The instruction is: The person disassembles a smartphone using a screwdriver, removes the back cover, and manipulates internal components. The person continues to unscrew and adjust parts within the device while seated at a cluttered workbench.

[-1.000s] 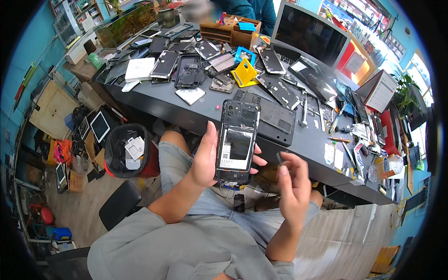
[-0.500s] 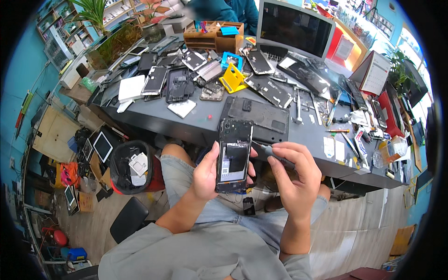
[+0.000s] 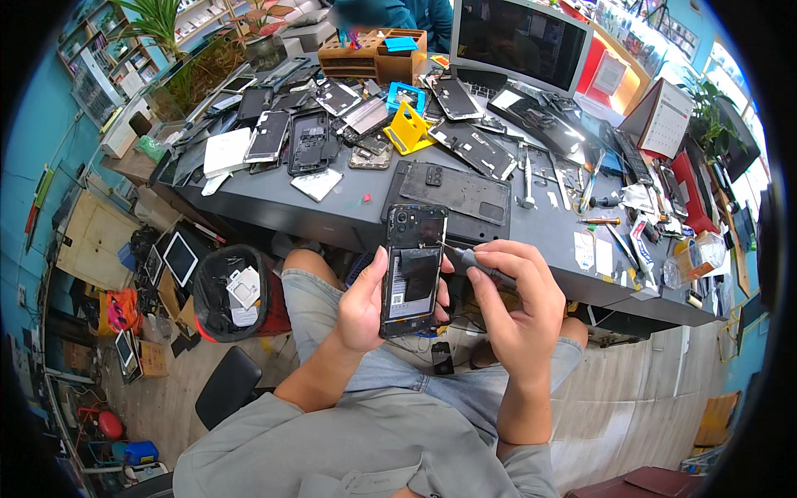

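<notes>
My left hand point(image 3: 363, 305) grips a smartphone with its back cover off point(image 3: 414, 270), held upright over my lap. Its camera lenses sit at the top left, and a black and silver battery fills the lower part. In my right hand point(image 3: 522, 297) is a grey-handled screwdriver point(image 3: 470, 256), pinched between thumb and fingers. Its thin tip reaches the right side of the phone below the cameras; whether it touches a screw is too small to tell. Behind the phone, a dark phone back cover point(image 3: 457, 192) lies on a black pad point(image 3: 398, 192) at the desk's front edge.
Dismantled phones and parts point(image 3: 314, 143) crowd the desk's left half, near a yellow phone stand point(image 3: 408, 129). Tweezers and a small hammer-like tool point(image 3: 528, 178) lie right of the pad. A monitor point(image 3: 520, 46) stands behind. Below left is a lined bin point(image 3: 272, 290); another person point(image 3: 422, 21) sits opposite.
The screwdriver has moved left, and its tip now reaches the phone's upper right part. My view has shifted slightly; the left hand keeps its hold on the phone.
</notes>
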Demonstrator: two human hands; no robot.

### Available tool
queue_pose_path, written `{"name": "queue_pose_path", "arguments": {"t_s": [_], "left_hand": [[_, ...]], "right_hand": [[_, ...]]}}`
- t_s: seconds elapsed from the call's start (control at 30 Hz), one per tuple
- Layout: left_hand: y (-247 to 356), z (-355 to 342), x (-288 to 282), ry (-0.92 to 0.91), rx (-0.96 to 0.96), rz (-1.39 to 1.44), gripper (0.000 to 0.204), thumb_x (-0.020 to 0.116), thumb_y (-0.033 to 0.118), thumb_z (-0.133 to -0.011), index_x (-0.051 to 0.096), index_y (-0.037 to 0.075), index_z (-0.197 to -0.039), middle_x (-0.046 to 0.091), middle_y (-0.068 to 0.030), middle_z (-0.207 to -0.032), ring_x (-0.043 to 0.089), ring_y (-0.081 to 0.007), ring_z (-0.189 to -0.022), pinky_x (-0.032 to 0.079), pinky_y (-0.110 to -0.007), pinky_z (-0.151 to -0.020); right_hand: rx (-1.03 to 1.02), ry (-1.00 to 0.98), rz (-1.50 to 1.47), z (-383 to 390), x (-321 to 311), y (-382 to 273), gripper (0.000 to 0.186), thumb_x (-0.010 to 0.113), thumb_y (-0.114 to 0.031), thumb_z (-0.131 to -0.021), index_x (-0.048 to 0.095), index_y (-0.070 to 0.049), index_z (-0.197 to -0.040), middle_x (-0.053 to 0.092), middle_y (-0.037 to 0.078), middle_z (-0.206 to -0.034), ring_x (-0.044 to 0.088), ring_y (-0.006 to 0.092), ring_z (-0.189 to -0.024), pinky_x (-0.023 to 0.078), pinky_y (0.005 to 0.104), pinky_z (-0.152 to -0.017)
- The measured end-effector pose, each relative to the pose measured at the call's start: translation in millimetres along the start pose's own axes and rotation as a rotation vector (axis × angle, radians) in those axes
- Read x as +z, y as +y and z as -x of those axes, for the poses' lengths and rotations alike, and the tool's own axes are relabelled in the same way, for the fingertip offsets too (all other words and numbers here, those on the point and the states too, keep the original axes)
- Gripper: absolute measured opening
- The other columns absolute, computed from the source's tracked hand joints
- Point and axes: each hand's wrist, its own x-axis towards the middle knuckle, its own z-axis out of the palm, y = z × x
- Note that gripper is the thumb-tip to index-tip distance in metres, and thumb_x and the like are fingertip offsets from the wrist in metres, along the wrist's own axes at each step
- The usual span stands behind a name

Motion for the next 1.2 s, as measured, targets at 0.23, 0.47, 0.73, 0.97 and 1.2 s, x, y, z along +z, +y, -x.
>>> {"name": "queue_pose_path", "arguments": {"t_s": [0.23, 0.47, 0.73, 0.97, 1.2], "left_hand": [[-5, 2, -12, -0.066, -0.017, -0.066, 0.079, 0.023, 0.058, -0.123, 0.051, -0.005, -0.16, 0.066, -0.0237, -0.144, 0.076, -0.0336, -0.111, 0.067, -0.053, -0.095], [-11, 3, -8, 0.005, 0.029, -0.201, 0.079, 0.025, 0.06, -0.123, 0.053, -0.005, -0.159, 0.07, -0.0193, -0.136, 0.075, -0.0289, -0.109, 0.064, -0.046, -0.097], [-5, 0, -11, -0.106, -0.004, -0.212, 0.061, 0.03, 0.05, -0.126, 0.048, 0.003, -0.16, 0.062, -0.017, -0.146, 0.071, -0.0235, -0.114, 0.063, -0.043, -0.1], [4, -5, -8, -0.076, -0.048, -0.249, 0.074, 0.025, 0.061, -0.123, 0.057, 0.0, -0.152, 0.074, -0.0148, -0.116, 0.074, -0.0223, -0.102, 0.063, -0.038, -0.096], [4, -9, 0, -0.001, -0.031, -0.239, 0.078, 0.022, 0.06, -0.123, 0.059, -0.003, -0.152, 0.075, -0.0209, -0.114, 0.077, -0.0276, -0.098, 0.065, -0.041, -0.089]], "right_hand": [[-0.015, -0.021, 0.034, -2, -3, -2, 0.02, 0.081, 0.009, -0.095, 0.076, 0.003, -0.113, 0.079, 0.015, -0.116, 0.079, 0.021, -0.089, 0.063, 0.0312, -0.073], [0.138, -0.06, 0.066, -11, -6, -22, 0.016, 0.081, 0.008, -0.096, 0.074, 0.005, -0.11, 0.078, 0.014, -0.11, 0.077, 0.0214, -0.089, 0.061, 0.0316, -0.074], [0.077, -0.079, 0.265, -13, 2, -23, 0.012, 0.081, -0.005, -0.103, 0.07, -0.001, -0.104, 0.072, 0.017, -0.091, 0.072, 0.0347, -0.067, 0.057, 0.0439, -0.06], [-0.031, -0.124, 0.159, -24, 1, -9, 0.02, 0.08, -0.005, -0.101, 0.067, -0.002, -0.116, 0.069, 0.018, -0.097, 0.073, 0.0412, -0.078, 0.058, 0.0484, -0.067], [0.039, -0.127, 0.139, -31, -5, -7, 0.027, 0.088, -0.011, -0.099, 0.072, 0.001, -0.117, 0.076, 0.02, -0.095, 0.078, 0.0361, -0.08, 0.062, 0.0431, -0.069]]}}
